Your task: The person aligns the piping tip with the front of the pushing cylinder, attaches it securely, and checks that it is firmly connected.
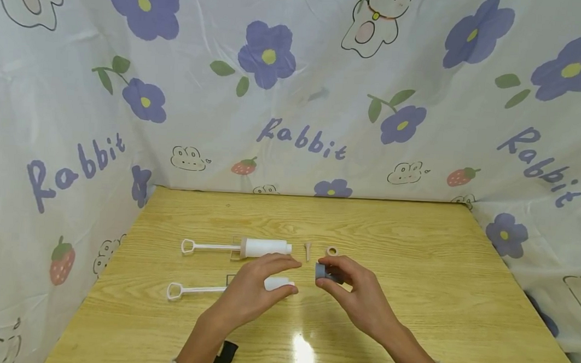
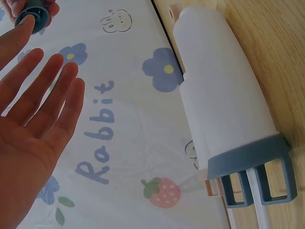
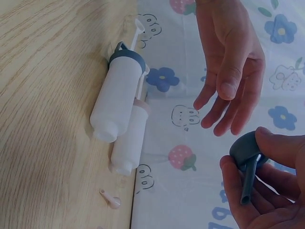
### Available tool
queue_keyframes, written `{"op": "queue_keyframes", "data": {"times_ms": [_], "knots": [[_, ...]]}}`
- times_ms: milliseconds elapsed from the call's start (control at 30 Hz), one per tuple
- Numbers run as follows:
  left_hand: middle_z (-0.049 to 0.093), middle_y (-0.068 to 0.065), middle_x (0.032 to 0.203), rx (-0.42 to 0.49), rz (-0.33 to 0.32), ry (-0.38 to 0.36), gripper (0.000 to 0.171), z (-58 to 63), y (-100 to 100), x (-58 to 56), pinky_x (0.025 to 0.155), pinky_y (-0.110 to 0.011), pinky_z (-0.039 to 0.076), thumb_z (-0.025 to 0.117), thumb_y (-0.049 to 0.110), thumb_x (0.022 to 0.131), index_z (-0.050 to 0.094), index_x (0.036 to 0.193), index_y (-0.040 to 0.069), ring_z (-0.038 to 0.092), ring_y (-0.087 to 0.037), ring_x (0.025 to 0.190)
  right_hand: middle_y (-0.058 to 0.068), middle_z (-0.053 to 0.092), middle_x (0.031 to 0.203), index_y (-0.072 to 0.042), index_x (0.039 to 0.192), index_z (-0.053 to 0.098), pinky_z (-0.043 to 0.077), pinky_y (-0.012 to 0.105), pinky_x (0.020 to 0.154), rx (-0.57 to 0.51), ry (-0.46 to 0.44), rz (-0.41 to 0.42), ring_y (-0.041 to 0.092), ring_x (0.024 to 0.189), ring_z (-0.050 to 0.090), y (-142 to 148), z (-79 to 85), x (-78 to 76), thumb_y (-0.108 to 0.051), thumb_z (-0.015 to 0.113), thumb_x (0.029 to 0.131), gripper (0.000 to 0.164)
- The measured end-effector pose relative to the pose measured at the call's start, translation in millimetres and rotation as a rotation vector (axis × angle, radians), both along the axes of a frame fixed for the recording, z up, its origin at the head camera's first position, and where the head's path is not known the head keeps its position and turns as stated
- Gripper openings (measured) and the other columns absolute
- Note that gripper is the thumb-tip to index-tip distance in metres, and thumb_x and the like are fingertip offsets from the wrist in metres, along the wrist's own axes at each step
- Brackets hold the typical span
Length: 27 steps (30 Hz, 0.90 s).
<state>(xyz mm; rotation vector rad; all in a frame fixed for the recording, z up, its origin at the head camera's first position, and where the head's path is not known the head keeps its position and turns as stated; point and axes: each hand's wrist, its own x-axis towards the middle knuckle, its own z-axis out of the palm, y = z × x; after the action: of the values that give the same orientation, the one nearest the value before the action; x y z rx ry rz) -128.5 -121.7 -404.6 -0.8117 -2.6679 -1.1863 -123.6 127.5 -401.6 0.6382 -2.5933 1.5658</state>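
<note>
Round blue-grey spouted cap (image 3: 244, 149), held aloft, turned sideways

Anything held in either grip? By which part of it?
Right grip holds the blue-grey nozzle by its wide, round end. Left grip holds nothing.

I have my left forearm (image 1: 203, 333) and right forearm (image 1: 412, 347) slanting in from the near side, converging. My left hand (image 1: 252, 286) points right, fingers loosely extended on the far side, thumb apart on the near side. My right hand (image 1: 363, 297) points left, thumb and fingers curled in a grip, near the left but apart.
</note>
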Motion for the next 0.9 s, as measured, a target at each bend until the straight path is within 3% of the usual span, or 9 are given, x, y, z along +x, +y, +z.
{"op": "queue_keyframes", "data": {"times_ms": [900], "knots": [[0.069,0.006,0.134,-0.012,0.051,0.021,0.044,-6.8,-11,1.9,0.105,-0.045,0.055,0.083,0.027,0.088,0.071,0.13,0.027,0.064,-0.019,0.128,0.003,0.071,0.123,-0.017,0.13,0.067,0.06,0.028,0.094,-0.006,0.005,-0.002,0.022,0.112,0.073,1,-2.7,1.8,-0.026,0.074,0.096,0.036]]}}
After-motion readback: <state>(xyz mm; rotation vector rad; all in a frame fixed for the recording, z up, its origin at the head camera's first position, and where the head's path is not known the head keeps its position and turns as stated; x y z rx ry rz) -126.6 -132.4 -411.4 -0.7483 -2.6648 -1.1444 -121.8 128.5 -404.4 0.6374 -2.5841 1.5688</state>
